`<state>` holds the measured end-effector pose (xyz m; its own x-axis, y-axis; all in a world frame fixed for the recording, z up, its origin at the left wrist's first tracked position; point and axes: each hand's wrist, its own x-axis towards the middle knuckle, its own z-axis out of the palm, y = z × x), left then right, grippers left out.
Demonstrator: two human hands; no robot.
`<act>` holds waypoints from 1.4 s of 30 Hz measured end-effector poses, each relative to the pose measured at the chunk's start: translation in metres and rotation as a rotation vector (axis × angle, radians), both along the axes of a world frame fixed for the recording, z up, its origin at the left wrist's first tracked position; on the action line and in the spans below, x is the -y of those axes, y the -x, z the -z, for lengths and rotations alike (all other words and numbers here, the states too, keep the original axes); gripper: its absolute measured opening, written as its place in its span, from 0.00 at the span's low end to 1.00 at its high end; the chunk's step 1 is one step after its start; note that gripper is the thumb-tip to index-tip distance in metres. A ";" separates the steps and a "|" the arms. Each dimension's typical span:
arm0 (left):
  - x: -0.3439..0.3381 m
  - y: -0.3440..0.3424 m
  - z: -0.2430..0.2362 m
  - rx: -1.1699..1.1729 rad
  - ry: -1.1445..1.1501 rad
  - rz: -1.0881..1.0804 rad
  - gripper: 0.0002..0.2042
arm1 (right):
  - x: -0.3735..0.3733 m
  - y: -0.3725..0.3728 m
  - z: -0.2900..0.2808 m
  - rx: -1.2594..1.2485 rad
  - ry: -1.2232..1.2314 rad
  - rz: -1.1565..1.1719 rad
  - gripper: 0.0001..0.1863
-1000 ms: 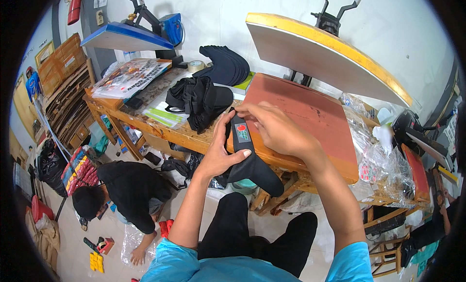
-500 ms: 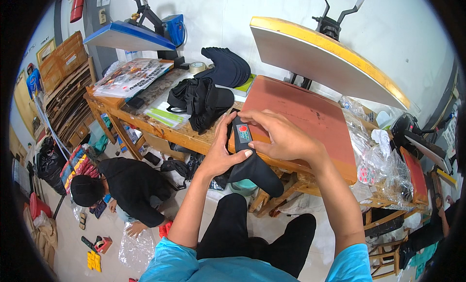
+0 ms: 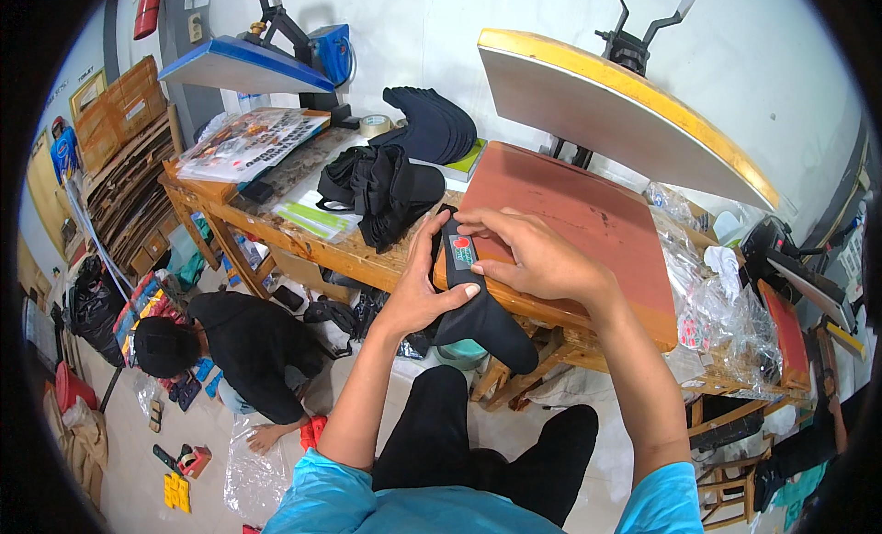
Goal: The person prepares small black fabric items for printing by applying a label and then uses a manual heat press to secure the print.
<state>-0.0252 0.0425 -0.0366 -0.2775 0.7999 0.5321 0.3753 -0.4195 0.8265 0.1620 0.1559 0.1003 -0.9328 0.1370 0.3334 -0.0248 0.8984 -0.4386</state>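
Note:
A black visor cap (image 3: pixel 497 324) lies at the front left corner of a heat press's reddish-brown lower pad (image 3: pixel 570 221). Its brim sticks out over the edge toward me. On the band is a small rectangular print (image 3: pixel 461 249) with a red and green design. My left hand (image 3: pixel 424 281) grips the band from the left, thumb on the near end and fingers along the far side. From the right, my right hand (image 3: pixel 533 258) closes on the band, fingertips at the far end and thumb by the print's near corner.
The press's yellow-edged upper plate (image 3: pixel 625 111) hangs raised over the pad. Left of my hands lie black caps (image 3: pixel 381 189) and stacked dark brims (image 3: pixel 432 125). A blue press (image 3: pixel 243 65) stands farther left. A person in black (image 3: pixel 257 350) crouches on the floor, lower left.
My hands and the visor cap stay almost in place. On the floor, the crouching person's hands have shifted around a clear plastic bag.

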 end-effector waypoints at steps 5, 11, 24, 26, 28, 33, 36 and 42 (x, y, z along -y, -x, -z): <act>-0.001 0.001 0.001 0.012 -0.006 0.010 0.59 | 0.000 0.000 -0.001 0.000 -0.027 0.010 0.34; -0.002 0.001 0.002 -0.012 -0.008 0.000 0.58 | -0.002 0.000 0.001 -0.011 -0.050 0.010 0.34; -0.001 0.000 0.002 0.011 0.002 0.003 0.58 | -0.001 0.001 -0.002 -0.001 -0.045 0.011 0.34; 0.000 0.000 0.001 -0.001 0.003 -0.004 0.58 | 0.000 0.001 -0.002 0.002 -0.046 0.021 0.34; 0.000 0.000 0.001 -0.006 0.002 -0.006 0.58 | 0.001 0.001 -0.002 0.003 -0.049 0.022 0.34; -0.001 0.000 0.000 0.003 -0.004 0.004 0.58 | 0.001 -0.001 -0.002 -0.005 -0.086 0.017 0.34; -0.002 0.001 0.000 0.000 -0.001 0.009 0.58 | 0.004 -0.004 -0.001 -0.036 -0.095 0.045 0.33; -0.003 0.000 -0.001 0.010 -0.004 0.023 0.58 | 0.034 -0.037 -0.023 -0.188 -0.369 0.160 0.32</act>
